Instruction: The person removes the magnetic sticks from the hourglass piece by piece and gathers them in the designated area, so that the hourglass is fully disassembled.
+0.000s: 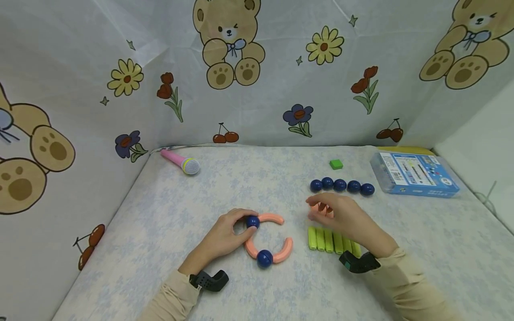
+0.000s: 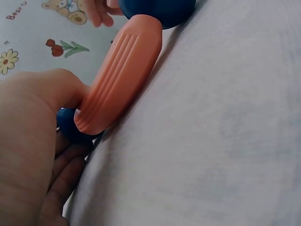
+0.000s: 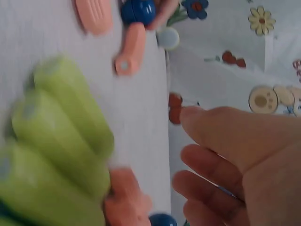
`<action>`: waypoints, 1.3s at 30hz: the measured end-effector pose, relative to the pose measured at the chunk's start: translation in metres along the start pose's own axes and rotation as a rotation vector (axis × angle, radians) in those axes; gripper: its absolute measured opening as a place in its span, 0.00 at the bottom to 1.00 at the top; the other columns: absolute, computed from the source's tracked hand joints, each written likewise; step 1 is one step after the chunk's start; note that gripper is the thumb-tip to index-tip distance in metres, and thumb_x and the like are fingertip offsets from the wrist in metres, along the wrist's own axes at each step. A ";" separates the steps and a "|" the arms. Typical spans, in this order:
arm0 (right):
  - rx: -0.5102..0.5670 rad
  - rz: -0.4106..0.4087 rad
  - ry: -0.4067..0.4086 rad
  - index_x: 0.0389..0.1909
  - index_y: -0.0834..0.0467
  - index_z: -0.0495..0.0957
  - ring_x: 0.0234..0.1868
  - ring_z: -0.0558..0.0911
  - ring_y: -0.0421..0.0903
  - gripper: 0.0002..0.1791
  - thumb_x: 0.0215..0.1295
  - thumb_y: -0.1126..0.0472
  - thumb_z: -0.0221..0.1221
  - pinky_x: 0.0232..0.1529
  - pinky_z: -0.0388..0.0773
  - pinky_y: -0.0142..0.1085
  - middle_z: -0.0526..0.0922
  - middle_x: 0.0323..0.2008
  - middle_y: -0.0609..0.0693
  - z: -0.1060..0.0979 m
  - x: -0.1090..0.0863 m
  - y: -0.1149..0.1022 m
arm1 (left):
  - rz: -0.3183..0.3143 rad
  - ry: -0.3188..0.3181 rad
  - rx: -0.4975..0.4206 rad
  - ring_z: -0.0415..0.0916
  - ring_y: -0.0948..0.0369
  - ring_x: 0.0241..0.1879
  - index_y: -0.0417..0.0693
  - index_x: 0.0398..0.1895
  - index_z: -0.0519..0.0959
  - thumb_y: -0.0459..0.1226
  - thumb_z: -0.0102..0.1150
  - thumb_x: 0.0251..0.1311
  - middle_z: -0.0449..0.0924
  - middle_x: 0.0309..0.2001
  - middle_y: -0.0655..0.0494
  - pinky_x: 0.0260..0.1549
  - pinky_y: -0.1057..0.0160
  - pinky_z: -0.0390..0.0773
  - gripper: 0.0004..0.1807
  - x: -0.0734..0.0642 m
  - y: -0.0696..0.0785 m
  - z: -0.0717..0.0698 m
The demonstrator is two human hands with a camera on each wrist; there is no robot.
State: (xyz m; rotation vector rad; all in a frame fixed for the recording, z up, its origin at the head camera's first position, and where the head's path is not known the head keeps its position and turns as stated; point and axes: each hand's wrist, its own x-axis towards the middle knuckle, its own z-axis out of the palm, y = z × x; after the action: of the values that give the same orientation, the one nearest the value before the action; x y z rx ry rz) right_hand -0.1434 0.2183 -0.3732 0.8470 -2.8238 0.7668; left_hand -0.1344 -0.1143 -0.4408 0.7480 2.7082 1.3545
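Note:
My left hand (image 1: 225, 235) pinches a dark blue ball (image 1: 252, 222) between thumb and fingers. That ball belongs to an unclosed ring of salmon curved rods (image 1: 283, 251) and a second blue ball (image 1: 264, 259), lying on the table; its gap faces right. Seen large in the left wrist view is one grooved curved rod (image 2: 120, 77). My right hand (image 1: 341, 216), fingers loosely bent and holding nothing, hovers by more salmon pieces (image 1: 328, 212), which it partly hides. Just nearer than these lies a row of yellow-green rods (image 1: 329, 240), blurred in the right wrist view.
Behind the right hand several blue balls (image 1: 339, 185) form a row, with a small green block (image 1: 336, 164) beyond. A blue-labelled plastic box (image 1: 415, 174) stands at the back right. At the back left lies a pink toy microphone (image 1: 180, 161). A bear-print cloth (image 1: 257, 111) hangs behind the table.

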 end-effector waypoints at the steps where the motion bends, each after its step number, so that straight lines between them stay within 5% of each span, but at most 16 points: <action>1: 0.014 -0.016 -0.027 0.52 0.58 0.85 0.37 0.81 0.39 0.14 0.66 0.63 0.69 0.37 0.83 0.37 0.87 0.40 0.47 0.003 0.000 -0.004 | 0.004 0.001 0.003 0.77 0.61 0.61 0.58 0.62 0.81 0.42 0.67 0.68 0.81 0.58 0.61 0.63 0.52 0.76 0.19 0.000 0.000 0.000; 8: 0.130 -0.117 -0.199 0.53 0.57 0.85 0.40 0.82 0.37 0.15 0.67 0.61 0.69 0.40 0.83 0.36 0.87 0.43 0.47 0.021 -0.002 -0.024 | 0.021 0.009 0.013 0.77 0.61 0.61 0.55 0.62 0.80 0.42 0.66 0.69 0.81 0.59 0.59 0.62 0.53 0.77 0.20 0.001 -0.001 0.000; 19: 0.230 -0.324 -0.268 0.52 0.52 0.87 0.42 0.82 0.32 0.11 0.72 0.59 0.65 0.41 0.83 0.30 0.87 0.50 0.45 0.046 -0.002 -0.035 | 0.022 0.029 0.004 0.80 0.62 0.55 0.52 0.62 0.79 0.41 0.66 0.70 0.80 0.58 0.57 0.56 0.58 0.80 0.20 0.001 -0.004 0.001; 35: 0.211 -0.297 -0.266 0.44 0.47 0.86 0.39 0.80 0.30 0.05 0.70 0.57 0.67 0.42 0.81 0.29 0.85 0.41 0.38 0.050 -0.002 -0.041 | 0.020 0.023 0.006 0.80 0.62 0.57 0.53 0.63 0.79 0.42 0.66 0.70 0.80 0.60 0.57 0.57 0.56 0.80 0.20 0.001 -0.002 0.000; 39: 0.180 -0.256 -0.282 0.43 0.45 0.86 0.44 0.82 0.33 0.05 0.69 0.54 0.68 0.46 0.82 0.32 0.85 0.47 0.42 0.050 -0.003 -0.042 | 0.022 0.020 0.006 0.79 0.62 0.57 0.53 0.64 0.79 0.42 0.65 0.70 0.80 0.60 0.57 0.58 0.55 0.79 0.20 0.001 -0.002 0.000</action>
State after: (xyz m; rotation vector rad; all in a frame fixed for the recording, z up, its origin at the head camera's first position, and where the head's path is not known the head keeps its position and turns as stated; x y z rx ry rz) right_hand -0.1158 0.1650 -0.3985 1.4160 -2.8224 0.9376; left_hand -0.1359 -0.1149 -0.4418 0.7716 2.7282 1.3664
